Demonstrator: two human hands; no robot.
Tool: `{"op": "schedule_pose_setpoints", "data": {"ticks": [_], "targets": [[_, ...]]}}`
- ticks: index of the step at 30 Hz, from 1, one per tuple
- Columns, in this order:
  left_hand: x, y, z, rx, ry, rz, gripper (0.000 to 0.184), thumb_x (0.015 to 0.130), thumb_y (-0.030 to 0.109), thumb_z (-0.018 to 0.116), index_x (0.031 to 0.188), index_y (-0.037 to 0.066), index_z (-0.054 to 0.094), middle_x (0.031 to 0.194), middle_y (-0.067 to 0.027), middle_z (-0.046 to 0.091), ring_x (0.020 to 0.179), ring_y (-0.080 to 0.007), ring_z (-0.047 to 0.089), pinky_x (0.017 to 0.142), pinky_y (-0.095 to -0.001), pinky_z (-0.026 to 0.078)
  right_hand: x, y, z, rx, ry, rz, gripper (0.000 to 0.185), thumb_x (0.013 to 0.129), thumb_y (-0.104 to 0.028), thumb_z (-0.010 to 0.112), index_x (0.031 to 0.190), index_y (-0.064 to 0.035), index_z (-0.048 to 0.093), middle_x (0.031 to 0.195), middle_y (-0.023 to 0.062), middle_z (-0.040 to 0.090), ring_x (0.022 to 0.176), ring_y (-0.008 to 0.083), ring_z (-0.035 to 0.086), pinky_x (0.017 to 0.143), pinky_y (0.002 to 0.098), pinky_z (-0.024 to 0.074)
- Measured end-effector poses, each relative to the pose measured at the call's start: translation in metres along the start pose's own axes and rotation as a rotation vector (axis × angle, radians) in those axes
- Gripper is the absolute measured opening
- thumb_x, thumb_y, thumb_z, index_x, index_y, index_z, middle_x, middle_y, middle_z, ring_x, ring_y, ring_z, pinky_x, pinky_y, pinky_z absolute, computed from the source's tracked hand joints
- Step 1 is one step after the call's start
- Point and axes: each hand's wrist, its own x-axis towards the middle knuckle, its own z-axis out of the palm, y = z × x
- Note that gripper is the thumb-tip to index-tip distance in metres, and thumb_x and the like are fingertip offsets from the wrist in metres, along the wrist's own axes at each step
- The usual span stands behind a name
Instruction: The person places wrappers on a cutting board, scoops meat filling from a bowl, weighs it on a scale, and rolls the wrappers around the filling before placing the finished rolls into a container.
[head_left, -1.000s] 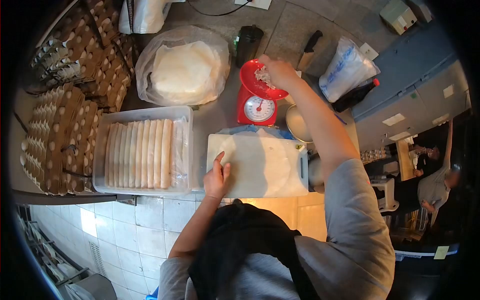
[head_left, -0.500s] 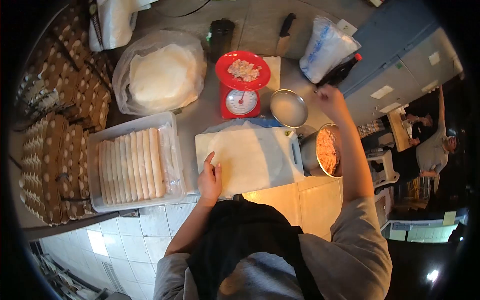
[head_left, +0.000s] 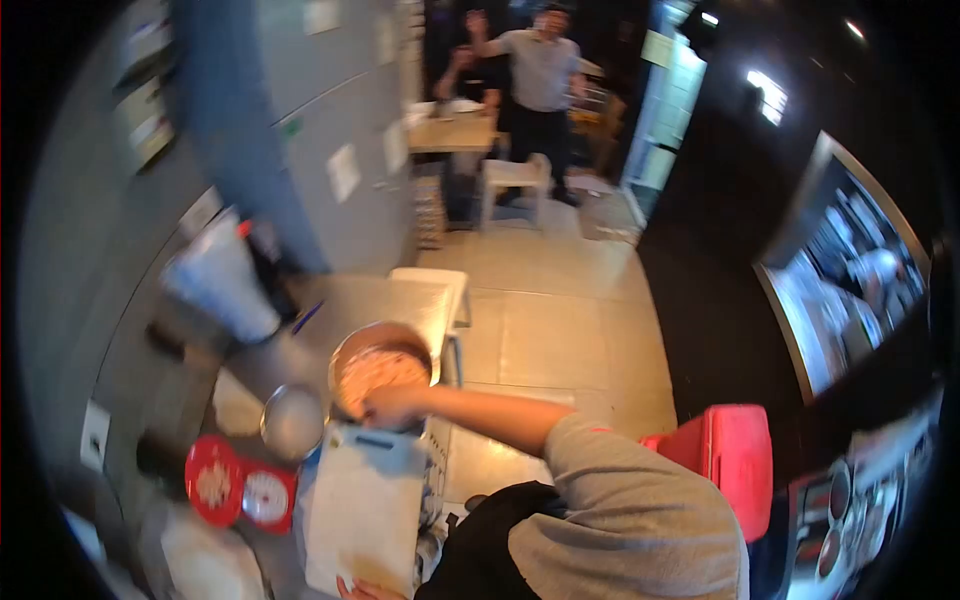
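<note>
My right hand [head_left: 392, 406] is at the near edge of a metal pot [head_left: 345, 350] of pinkish-orange chopped filling [head_left: 385, 373]. Motion blur hides what its fingers do. At the bottom of the view my left hand [head_left: 366, 590] shows only in part, fingers apart, at the near end of a white cutting board [head_left: 365, 510]. Beside the board stands a red kitchen scale [head_left: 268, 498], its red dish [head_left: 205, 480] bearing a small heap of filling. A round metal bowl [head_left: 292, 422] sits between scale and pot.
A white plastic bag [head_left: 225, 280] and a dark bottle with a red cap [head_left: 262, 250] stand by the wall. A blue pen [head_left: 308, 317] lies on the counter. White round sheets [head_left: 208, 565] are at lower left. Two people are at the back, near a table [head_left: 452, 134] and white stool [head_left: 516, 175].
The view has swung to the right, bringing the room behind into sight. My right hand has come from beside the bottle to the pot. My left hand remains by the board.
</note>
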Motion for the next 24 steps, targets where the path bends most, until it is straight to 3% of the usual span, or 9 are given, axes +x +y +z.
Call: {"op": "schedule_pose_setpoints", "data": {"ticks": [3,7,14,20,24], "targets": [[0.007,0.021,0.046,-0.044,-0.108,0.085,0.048,0.102,0.032,0.045,0.136,-0.001,0.038,0.106,-0.0183,0.057,0.094,-0.0248,0.057,0.083,-0.0366,0.048,-0.006,-0.025,-0.004,0.070,0.140,0.030,0.035,0.084,-0.028,0.061,0.100,0.0021,0.069,0.099,0.0255,0.067,0.094,0.0383,0.066,0.083,0.0462,0.0501],[0.010,0.037,0.083,-0.068,-0.235,0.133,0.049,0.102,0.032,0.045,0.136,-0.001,0.038,0.106,-0.0181,0.057,0.094,-0.0246,0.057,0.083,-0.0365,0.048,0.034,-0.007,0.019,-0.027,0.117,-0.051,0.027,0.078,-0.014,0.059,0.096,0.0024,0.071,0.093,0.0246,0.068,0.090,0.0380,0.067,0.079,0.0457,0.0511],[0.004,0.049,0.112,-0.082,-0.346,0.147,0.050,0.102,0.034,0.045,0.136,-0.001,0.038,0.105,-0.0177,0.057,0.094,-0.0244,0.057,0.083,-0.0365,0.048,0.035,-0.010,0.020,-0.091,0.242,0.018,0.020,0.061,-0.007,0.069,0.078,0.0024,0.071,0.080,0.0251,0.067,0.079,0.0380,0.067,0.069,0.0429,0.0523],[0.000,0.053,0.120,-0.086,-0.381,0.143,0.051,0.101,0.035,0.045,0.136,-0.001,0.038,0.104,-0.0173,0.057,0.094,-0.0242,0.057,0.083,-0.0364,0.048,0.029,-0.014,0.043,0.373,0.712,0.105,0.012,0.068,-0.007,0.062,0.072,0.0028,0.067,0.077,0.0268,0.064,0.076,0.0413,0.065,0.068,0.0459,0.0517],[0.000,0.053,0.121,-0.088,-0.381,0.143,0.051,0.101,0.036,0.045,0.136,-0.001,0.038,0.104,-0.0170,0.057,0.094,-0.0240,0.057,0.082,-0.0363,0.048,0.023,-0.014,0.042,0.396,0.701,0.104,0.010,0.069,-0.007,0.060,0.069,0.0021,0.064,0.074,0.0261,0.063,0.071,0.0412,0.064,0.065,0.0471,0.0505]]}}
